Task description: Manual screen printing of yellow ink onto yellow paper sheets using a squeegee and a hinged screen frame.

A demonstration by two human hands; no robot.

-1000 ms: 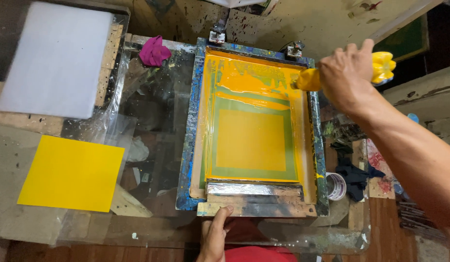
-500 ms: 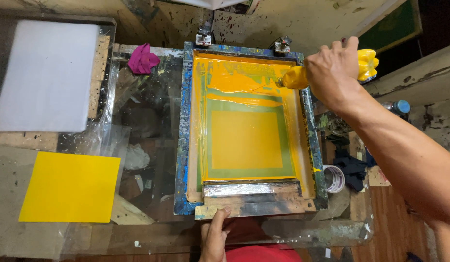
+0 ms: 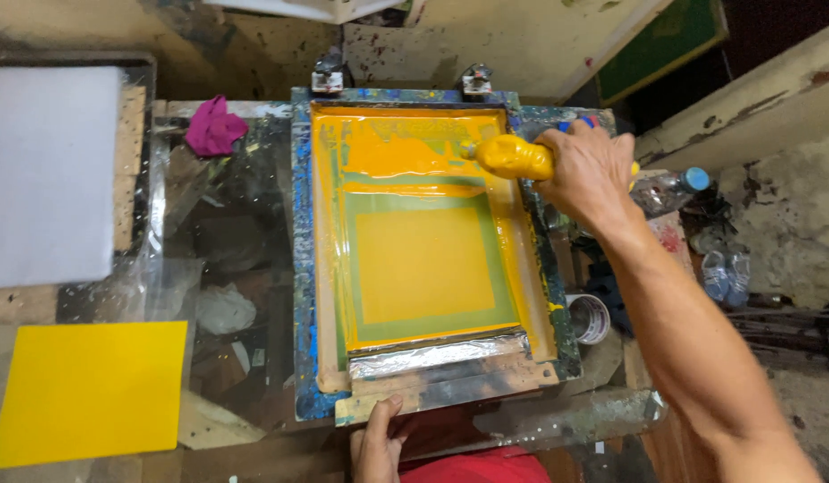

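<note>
A paint-splattered blue screen-printing frame [image 3: 301, 268] lies flat, its mesh covered in yellow-orange ink [image 3: 406, 152] around a square stencil [image 3: 423, 264]. My right hand [image 3: 589, 170] grips a yellow ink-coated bottle [image 3: 513, 156], tipped on its side with the nozzle pointing left over the frame's upper right. My left hand [image 3: 377, 443] presses on the wooden bar [image 3: 441, 389] at the frame's near edge, next to a foil-wrapped strip [image 3: 437, 356].
A yellow printed sheet [image 3: 88, 389] lies at lower left, a white board [image 3: 48, 174] at upper left. A magenta rag [image 3: 214, 128] and a crumpled white rag [image 3: 225, 309] rest on the plastic-covered glass. A small tin [image 3: 592, 317] and plastic bottles [image 3: 692, 183] stand right.
My right hand brought the yellow bottle leftward, from the frame's right edge to over the mesh, nozzle pointing left. The left hand stayed on the near bar.
</note>
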